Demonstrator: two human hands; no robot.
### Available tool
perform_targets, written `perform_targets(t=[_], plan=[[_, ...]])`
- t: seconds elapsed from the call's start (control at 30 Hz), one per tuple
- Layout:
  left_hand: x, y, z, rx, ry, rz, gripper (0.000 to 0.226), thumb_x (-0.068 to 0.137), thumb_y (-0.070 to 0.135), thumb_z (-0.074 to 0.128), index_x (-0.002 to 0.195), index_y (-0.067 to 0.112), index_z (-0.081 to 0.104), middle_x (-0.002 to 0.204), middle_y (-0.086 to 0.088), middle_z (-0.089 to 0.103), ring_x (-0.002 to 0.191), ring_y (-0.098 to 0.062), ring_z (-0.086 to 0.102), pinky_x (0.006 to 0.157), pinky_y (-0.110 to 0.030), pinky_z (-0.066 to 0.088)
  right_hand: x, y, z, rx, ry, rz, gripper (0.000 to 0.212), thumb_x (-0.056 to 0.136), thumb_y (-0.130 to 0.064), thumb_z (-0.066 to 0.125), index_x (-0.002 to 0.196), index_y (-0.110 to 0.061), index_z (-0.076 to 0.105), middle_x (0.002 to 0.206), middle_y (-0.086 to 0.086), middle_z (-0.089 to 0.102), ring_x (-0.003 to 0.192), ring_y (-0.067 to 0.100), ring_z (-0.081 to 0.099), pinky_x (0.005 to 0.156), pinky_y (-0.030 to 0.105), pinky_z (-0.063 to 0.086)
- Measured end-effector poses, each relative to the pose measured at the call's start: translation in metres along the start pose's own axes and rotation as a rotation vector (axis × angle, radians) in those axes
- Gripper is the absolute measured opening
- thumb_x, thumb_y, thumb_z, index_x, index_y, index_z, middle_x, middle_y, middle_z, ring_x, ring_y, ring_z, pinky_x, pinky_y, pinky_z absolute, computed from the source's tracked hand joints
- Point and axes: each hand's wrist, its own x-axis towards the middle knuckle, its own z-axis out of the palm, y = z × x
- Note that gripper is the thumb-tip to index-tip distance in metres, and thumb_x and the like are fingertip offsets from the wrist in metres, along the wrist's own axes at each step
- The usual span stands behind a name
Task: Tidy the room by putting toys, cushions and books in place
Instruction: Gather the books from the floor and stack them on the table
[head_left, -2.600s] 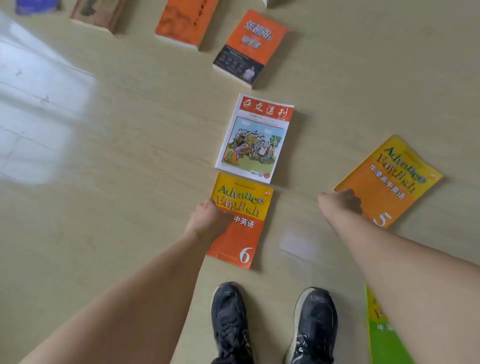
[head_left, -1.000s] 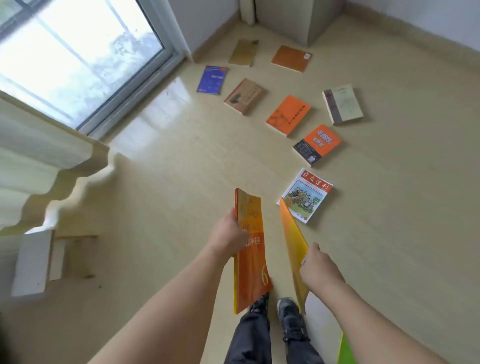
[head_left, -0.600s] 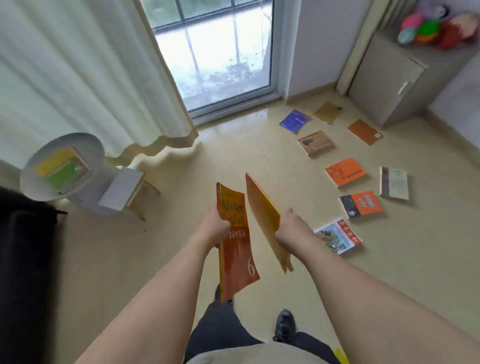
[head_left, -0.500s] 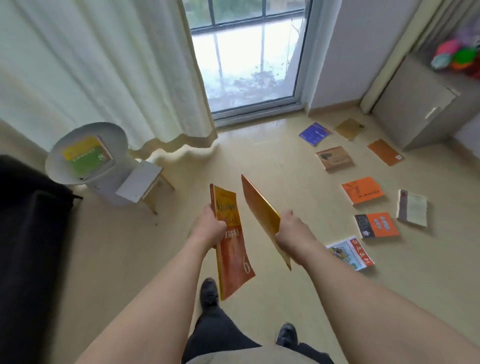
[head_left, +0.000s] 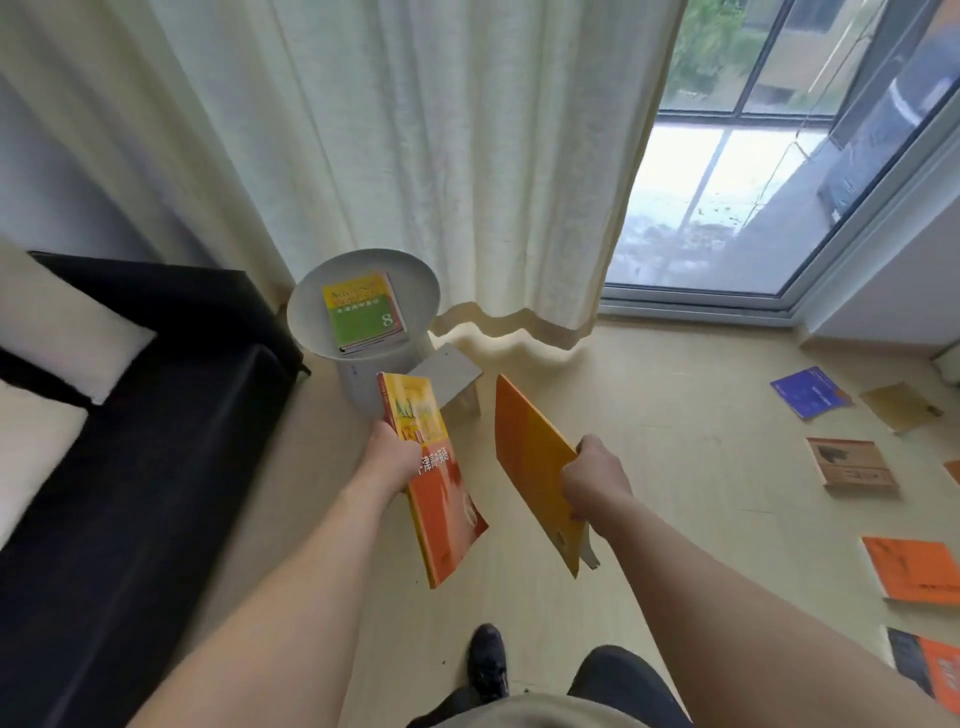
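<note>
1. Down at your feet, one dark shoe (head_left: 486, 659) stands on the pale wooden floor (head_left: 675, 467).
2. Just ahead of it, your left hand (head_left: 392, 460) has its fingers curled round the spine edge of the yellow-and-orange textbook (head_left: 436, 483), holding it up off the floor, cover tilted toward you.
3. Beside that, a little apart, your right hand (head_left: 595, 480) grips the orange book (head_left: 535, 467) by its edge; this one hangs nearly edge-on, its pages peeking out at the bottom corner.
4. Off to your right, books lie flat on the floor: two orange ones (head_left: 911, 577) nearest, a brown one (head_left: 852, 470) beyond, then a blue one (head_left: 810, 392) and a tan one (head_left: 901, 406) farthest back.
5. To your left runs the black sofa (head_left: 156, 467) with a white cushion (head_left: 62, 332) on its seat.
6. Past the two books you hold, the round grey side table (head_left: 415, 270) stands by the sofa's end, carrying a stack topped by a green-and-yellow textbook (head_left: 363, 312) marked 8.
7. A low grey stool (head_left: 452, 370) sits just beside the table.
8. Farthest back, the cream curtain (head_left: 415, 156) hangs to the floor, and the glass door (head_left: 737, 182) shows daylight.
</note>
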Motion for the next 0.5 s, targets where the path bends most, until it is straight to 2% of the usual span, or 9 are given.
perform_targets(t=[0.17, 0.27, 0.37, 0.5], plan=[[0.058, -0.001, -0.054, -0.043, 0.081, -0.028, 0.028, 0.081, 0.019, 0.065, 0.102, 0.029, 0.049, 0.105, -0.002, 0.067, 0.091, -0.024, 0.067, 0.086, -0.047, 0.057, 0.034, -0.072, 0.031, 0.076, -0.017, -0.028, 0.011, 0.100, -0.018, 0.043, 0.111, -0.021, 0.043, 0.105, 0.004, 0.053, 0.087, 0.022, 0.055, 0.082, 0.042, 0.057], [0.095, 0.006, -0.079, -0.065, 0.159, 0.000, 0.030, 0.082, 0.026, 0.063, 0.111, 0.026, 0.055, 0.103, 0.001, 0.069, 0.086, -0.021, 0.068, 0.081, -0.043, 0.059, 0.060, -0.110, 0.052, 0.079, -0.023, -0.037, 0.012, 0.100, -0.017, 0.045, 0.111, -0.022, 0.043, 0.105, 0.003, 0.053, 0.086, 0.022, 0.056, 0.075, 0.038, 0.055], [0.136, 0.019, -0.095, -0.054, 0.220, 0.000, 0.030, 0.092, 0.032, 0.063, 0.118, 0.022, 0.054, 0.106, 0.001, 0.068, 0.085, -0.018, 0.067, 0.075, -0.034, 0.057, 0.093, -0.148, 0.073, 0.081, -0.031, -0.036, 0.012, 0.099, -0.017, 0.045, 0.110, -0.022, 0.044, 0.103, 0.004, 0.054, 0.086, 0.024, 0.057, 0.079, 0.043, 0.057], [0.208, 0.044, -0.110, -0.031, 0.244, -0.017, 0.018, 0.096, 0.027, 0.060, 0.112, 0.022, 0.052, 0.107, -0.002, 0.066, 0.087, -0.019, 0.066, 0.072, -0.033, 0.054, 0.150, -0.202, 0.094, 0.078, -0.054, -0.049, 0.012, 0.099, -0.021, 0.047, 0.110, -0.024, 0.043, 0.104, 0.002, 0.055, 0.087, 0.023, 0.059, 0.081, 0.045, 0.058]])
